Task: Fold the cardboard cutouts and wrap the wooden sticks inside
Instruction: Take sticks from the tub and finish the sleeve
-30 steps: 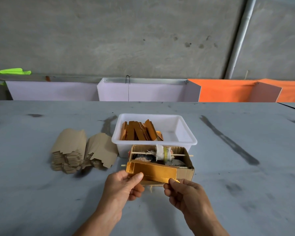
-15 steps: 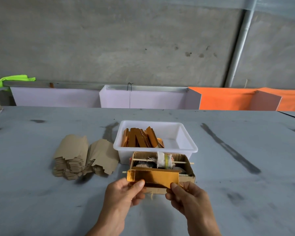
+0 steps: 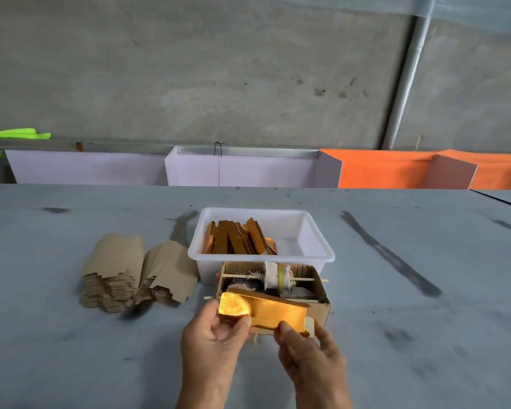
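While both hands pinch gold cutout [image 3: 273,312], L hand [image 3: 216,340], R hand [image 3: 310,355], over table [image 3: 101,364].

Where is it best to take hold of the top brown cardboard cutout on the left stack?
Pinch the top cardboard cutout at its near, notched edge, coming from the front: that edge overhangs the stack and faces the person, so fingers can slip under it.

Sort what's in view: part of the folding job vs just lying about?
Job: gold cutout held by left hand and right hand; flat cutout stacks; folded pieces in white tub; cardboard box with sticks.
Lying about: green cloth; orange panels.
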Tool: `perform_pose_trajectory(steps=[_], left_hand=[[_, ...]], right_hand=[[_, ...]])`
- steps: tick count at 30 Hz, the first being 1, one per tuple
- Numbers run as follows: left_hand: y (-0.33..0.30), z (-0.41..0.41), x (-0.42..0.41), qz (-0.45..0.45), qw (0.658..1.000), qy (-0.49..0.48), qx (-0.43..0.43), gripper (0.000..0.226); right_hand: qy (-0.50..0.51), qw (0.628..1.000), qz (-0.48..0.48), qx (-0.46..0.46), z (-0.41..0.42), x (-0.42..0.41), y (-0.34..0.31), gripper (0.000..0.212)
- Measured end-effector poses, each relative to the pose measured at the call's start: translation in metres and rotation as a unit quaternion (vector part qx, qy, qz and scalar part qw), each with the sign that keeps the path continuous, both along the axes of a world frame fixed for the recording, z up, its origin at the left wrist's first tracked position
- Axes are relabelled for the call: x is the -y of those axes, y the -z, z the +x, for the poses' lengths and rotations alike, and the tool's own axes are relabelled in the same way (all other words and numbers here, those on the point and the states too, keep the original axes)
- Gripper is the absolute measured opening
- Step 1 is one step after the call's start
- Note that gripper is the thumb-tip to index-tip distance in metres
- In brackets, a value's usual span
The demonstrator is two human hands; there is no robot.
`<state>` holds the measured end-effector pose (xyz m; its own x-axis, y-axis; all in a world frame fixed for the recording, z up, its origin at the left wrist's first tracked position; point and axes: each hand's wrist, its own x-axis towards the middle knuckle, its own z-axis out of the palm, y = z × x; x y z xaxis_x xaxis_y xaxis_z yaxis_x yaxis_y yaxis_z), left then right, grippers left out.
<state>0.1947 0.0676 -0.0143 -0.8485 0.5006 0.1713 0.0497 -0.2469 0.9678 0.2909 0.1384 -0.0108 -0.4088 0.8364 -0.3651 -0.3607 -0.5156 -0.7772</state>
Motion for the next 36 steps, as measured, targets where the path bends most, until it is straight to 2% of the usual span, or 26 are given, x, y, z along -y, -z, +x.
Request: perform_pose_trajectory(steps=[4,7,10,13,17,20,23,28,30,34,36], left_hand=[[0.005,0.005,-0.003,0.041,0.999,-0.006,0.027,0.045],[0.006,0.006,-0.005,0.077,0.994,0.012,0.078,0.053],[0.006,0.008,-0.007,0.056,0.992,0.038,0.108,0.040],[0.007,0.009,-0.008,0.035,0.994,0.037,0.097,0.030],[0.010,0.007,-0.010,0.036,0.994,0.011,0.103,0.020],[0.015,0.004,-0.009,0.033,0.990,0.038,0.129,0.004],[0.018,0.002,-0.004,0.040,0.983,0.066,0.164,0.019],[0.017,-0.001,-0.002,0.040,0.970,0.095,0.220,0.039],[0.017,-0.002,-0.001,0.031,0.973,0.097,0.206,0.036],[0.013,-0.006,0.005,0.033,0.985,0.090,0.141,0.007],[0.016,-0.009,0.007,0.037,0.988,0.097,0.118,0.010]], right_hand=[[-0.026,0.997,-0.063,-0.023,-0.008,0.005,-0.003,0.048],[-0.009,0.997,-0.060,-0.036,-0.011,0.004,-0.002,0.049],[-0.001,0.999,-0.031,-0.025,-0.011,0.004,-0.002,0.055],[-0.007,1.000,-0.014,-0.020,-0.009,0.005,-0.001,0.053],[-0.029,0.996,-0.033,-0.075,-0.007,0.010,0.002,0.031],[-0.032,0.993,-0.052,-0.104,-0.004,0.009,0.002,0.011],[-0.043,0.991,-0.063,-0.113,0.000,0.004,0.002,0.005],[-0.052,0.990,-0.080,-0.107,0.000,0.000,0.008,0.010],[-0.051,0.990,-0.074,-0.105,0.000,-0.002,0.010,0.012],[-0.043,0.995,-0.044,-0.077,0.003,-0.009,0.015,0.010],[-0.058,0.994,-0.047,-0.074,0.005,-0.010,0.014,0.002]])
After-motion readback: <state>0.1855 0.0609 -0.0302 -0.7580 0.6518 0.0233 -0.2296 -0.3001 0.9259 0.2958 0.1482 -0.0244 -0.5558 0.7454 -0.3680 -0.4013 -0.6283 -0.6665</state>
